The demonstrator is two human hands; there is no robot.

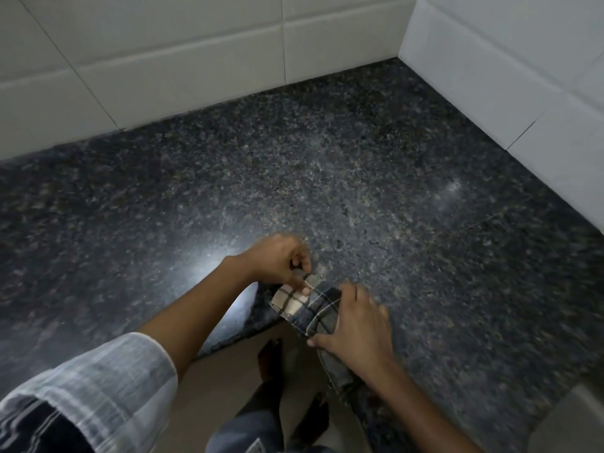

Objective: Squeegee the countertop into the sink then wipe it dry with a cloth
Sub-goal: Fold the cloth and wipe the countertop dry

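— Looking down from the head view: plaid cloth (310, 308) bunched at the near edge of the dark granite desk (359, 165), about six o'clock of the frame, partly on the stone and partly hanging past the rim.

— Held how?

— Pinched at its far corner by the left hand (281, 263), thumb and forefinger closed on the fabric, other fingers curled. Pressed under the right hand (356, 325), fingers spread and wrapped over the nearer part, gripping it loosely.

— Which way does it run?

— Long axis from roughly ten o'clock, at the pinched light-coloured end, toward five o'clock, where a darker tail droops below the desk edge beside the right forearm. Seems mid-fold or mid-unfold; hard to say which, with motion blur on the right.

— Sink or squeegee?

— Neither clearly seen; only a pale surface at the five o'clock corner, too cropped to name. White tiled wall (163, 60) at twelve and two o'clock.

— Risks from here?

— Probably slipping off the rim to the floor, given the overhanging tail and the light pinch. Possibly streaks left behind if wiped while wadded, with little flat fabric touching the stone. Possibly missed patches near the far corner, well apart from the hands.
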